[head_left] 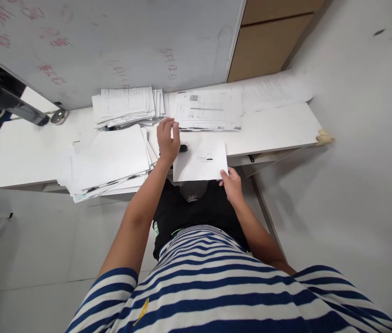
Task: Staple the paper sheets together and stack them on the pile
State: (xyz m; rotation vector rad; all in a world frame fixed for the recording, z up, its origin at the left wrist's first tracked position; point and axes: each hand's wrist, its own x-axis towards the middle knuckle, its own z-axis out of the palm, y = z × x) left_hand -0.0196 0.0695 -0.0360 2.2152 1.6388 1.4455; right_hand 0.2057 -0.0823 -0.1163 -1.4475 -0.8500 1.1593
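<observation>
My right hand (232, 185) pinches the lower right corner of a white sheet of paper (196, 169), thumb on top. The sheet bears a little dark print and reaches over the front edge of the desk. At its upper left, my left hand (168, 141) is raised with bent fingers and the thumb apart, and nothing shows in it. A small black object (183, 148), its kind unclear, pokes out beside that hand, which partly hides it. Left of my forearm lies a pile of papers (112, 152) with a blank sheet uppermost.
Two printed paper stacks, one at left (126, 104) and one with a QR code (209, 108), lie along the back of the white desk (275, 127). Behind stands a marked whiteboard (112, 41). A wall (348, 138) bounds the right side. A computer mouse (59, 116) sits at left.
</observation>
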